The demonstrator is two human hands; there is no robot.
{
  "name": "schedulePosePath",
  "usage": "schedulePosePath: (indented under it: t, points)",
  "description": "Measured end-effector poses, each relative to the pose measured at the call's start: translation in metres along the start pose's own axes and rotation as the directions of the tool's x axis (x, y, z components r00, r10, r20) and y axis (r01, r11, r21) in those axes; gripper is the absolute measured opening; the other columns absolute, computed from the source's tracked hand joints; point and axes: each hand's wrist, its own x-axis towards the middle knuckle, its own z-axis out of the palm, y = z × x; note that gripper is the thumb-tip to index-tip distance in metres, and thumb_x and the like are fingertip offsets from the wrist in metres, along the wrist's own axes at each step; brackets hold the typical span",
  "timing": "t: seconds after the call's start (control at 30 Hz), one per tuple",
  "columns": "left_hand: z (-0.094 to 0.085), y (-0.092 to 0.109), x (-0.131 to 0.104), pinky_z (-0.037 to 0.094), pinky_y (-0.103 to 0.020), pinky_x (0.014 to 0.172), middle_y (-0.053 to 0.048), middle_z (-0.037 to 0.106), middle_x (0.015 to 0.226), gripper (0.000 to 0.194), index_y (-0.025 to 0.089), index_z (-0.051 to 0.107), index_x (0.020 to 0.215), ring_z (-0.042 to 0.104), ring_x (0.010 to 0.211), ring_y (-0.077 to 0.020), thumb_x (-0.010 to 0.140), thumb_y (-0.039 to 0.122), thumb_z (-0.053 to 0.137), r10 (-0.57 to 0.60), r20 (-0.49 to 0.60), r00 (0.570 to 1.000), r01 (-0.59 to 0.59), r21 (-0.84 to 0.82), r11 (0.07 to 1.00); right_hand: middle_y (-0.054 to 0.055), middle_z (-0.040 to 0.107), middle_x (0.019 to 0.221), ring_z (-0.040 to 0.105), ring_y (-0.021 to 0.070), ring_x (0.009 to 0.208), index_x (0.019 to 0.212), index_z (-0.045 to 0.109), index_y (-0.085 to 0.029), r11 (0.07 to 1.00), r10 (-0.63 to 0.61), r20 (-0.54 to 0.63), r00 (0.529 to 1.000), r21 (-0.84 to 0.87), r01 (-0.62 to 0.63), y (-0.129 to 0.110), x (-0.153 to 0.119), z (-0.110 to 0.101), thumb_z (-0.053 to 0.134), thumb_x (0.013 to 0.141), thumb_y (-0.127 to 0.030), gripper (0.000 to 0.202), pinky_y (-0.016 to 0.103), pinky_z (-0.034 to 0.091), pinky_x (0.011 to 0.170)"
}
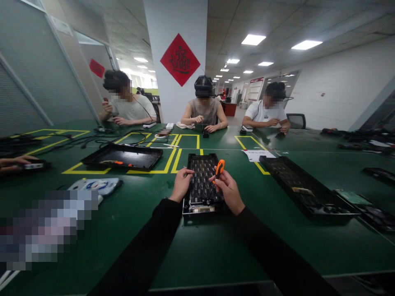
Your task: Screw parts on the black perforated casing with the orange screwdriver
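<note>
A black rectangular plastic housing (202,179) lies on the green table in front of me, with rows of dark rounded shapes inside and a pale strip along its near end. My right hand (231,191) grips an orange and black screwdriver (219,169) over the housing's right side. The handle points up and the tip is hidden below my fingers. At the left edge of the housing is my left hand (182,185), thumb and fingertips drawn together in a pinch. Whatever lies between those fingertips is too small to make out.
To the left sits a shallow black tray (135,158) with an orange-handled tool in it. A longer black housing (304,187) lies at right, beside a paper sheet (257,155). Cables (89,142) cover the far left. Several people sit opposite; another person's hand (14,163) shows at left.
</note>
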Motion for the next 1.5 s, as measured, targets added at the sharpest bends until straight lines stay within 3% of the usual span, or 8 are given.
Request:
schedulePosePath:
  t: [0.2,0.33,0.77,1.1,1.17,1.23,1.33,1.5]
  points:
    - [-0.006,0.011,-0.007,0.037,-0.037,0.099,-0.006,0.055,0.121,0.029,0.018,0.067,0.076,0.053,0.11,-0.0186,0.076,0.012,0.038,0.174,-0.013,0.985,-0.174,-0.053,0.983,0.002,0.058,0.083,0.045,0.0103,0.062,0.113,0.055,-0.019,0.994,-0.002,-0.031,1.0,-0.112,-0.001,-0.001,-0.002,0.001,0.059,0.078,-0.033,0.038,0.021,0.036,0.051]
    - [-0.007,0.018,-0.009,0.041,-0.036,0.094,-0.005,0.066,0.103,0.029,0.017,0.065,0.067,0.059,0.099,-0.018,0.077,0.015,0.038,0.16,0.077,0.984,-0.148,-0.143,0.979,0.003,0.059,0.085,0.048,0.0117,0.066,0.112,0.057,-0.018,0.991,-0.017,-0.056,0.998,-0.13,0.009,0.002,0.0,-0.001,0.063,0.075,-0.032,0.04,0.022,0.038,0.055]
    - [-0.008,0.022,-0.01,0.043,-0.035,0.089,-0.005,0.07,0.089,0.027,0.016,0.065,0.065,0.062,0.089,-0.0186,0.073,0.016,0.039,0.073,0.116,0.991,-0.052,-0.181,0.982,0.005,0.062,0.095,0.056,0.0139,0.075,0.109,0.053,-0.02,0.999,0.02,-0.015,1.0,0.025,-0.02,-0.004,-0.003,0.002,0.053,0.082,-0.028,0.028,0.023,0.042,0.057]
    - [-0.014,0.035,-0.014,0.043,-0.034,0.087,-0.005,0.069,0.087,0.023,0.016,0.064,0.067,0.062,0.088,-0.0186,0.076,0.019,0.043,0.098,0.181,0.979,-0.075,-0.127,0.989,0.004,0.06,0.089,0.049,0.0105,0.06,0.108,0.05,-0.021,0.997,0.043,-0.07,0.997,0.063,-0.039,-0.004,-0.001,0.0,0.052,0.083,-0.032,0.028,0.022,0.038,0.049]
    - [-0.019,0.047,-0.018,0.045,-0.032,0.084,-0.005,0.068,0.087,0.016,0.017,0.066,0.077,0.061,0.085,-0.0173,0.076,0.02,0.05,0.182,0.354,0.917,-0.152,-0.112,0.982,0.004,0.059,0.089,0.048,0.0102,0.058,0.108,0.05,-0.021,0.997,0.041,-0.098,0.994,0.07,-0.034,-0.004,0.0,-0.001,0.051,0.083,-0.032,0.027,0.022,0.038,0.049]
    - [-0.023,0.058,-0.022,0.047,-0.029,0.077,-0.004,0.068,0.083,0.021,0.017,0.066,0.091,0.061,0.078,-0.0158,0.073,0.024,0.059,0.211,0.565,0.798,-0.148,-0.156,0.977,0.003,0.058,0.088,0.047,0.0095,0.056,0.107,0.05,-0.021,0.996,0.042,-0.124,0.991,0.081,-0.032,-0.004,0.001,-0.001,0.051,0.083,-0.032,0.027,0.022,0.038,0.049]
    - [-0.025,0.067,-0.026,0.047,-0.027,0.075,-0.004,0.068,0.08,0.018,0.015,0.068,0.081,0.062,0.076,-0.0155,0.07,0.028,0.066,0.205,0.755,0.622,-0.127,-0.161,0.979,0.003,0.058,0.088,0.047,0.0093,0.056,0.106,0.05,-0.022,0.995,0.05,-0.123,0.991,0.091,-0.039,-0.004,0.0,-0.001,0.052,0.082,-0.031,0.026,0.022,0.038,0.049]
    - [-0.024,0.064,-0.023,0.046,-0.025,0.074,-0.005,0.067,0.085,0.022,0.016,0.071,0.083,0.061,0.079,-0.0153,0.067,0.031,0.069,0.214,0.831,0.514,-0.168,-0.147,0.975,0.003,0.059,0.089,0.047,0.01,0.057,0.107,0.05,-0.022,0.996,0.061,-0.119,0.991,0.079,-0.052,-0.005,-0.001,-0.001,0.052,0.082,-0.032,0.027,0.022,0.038,0.05]
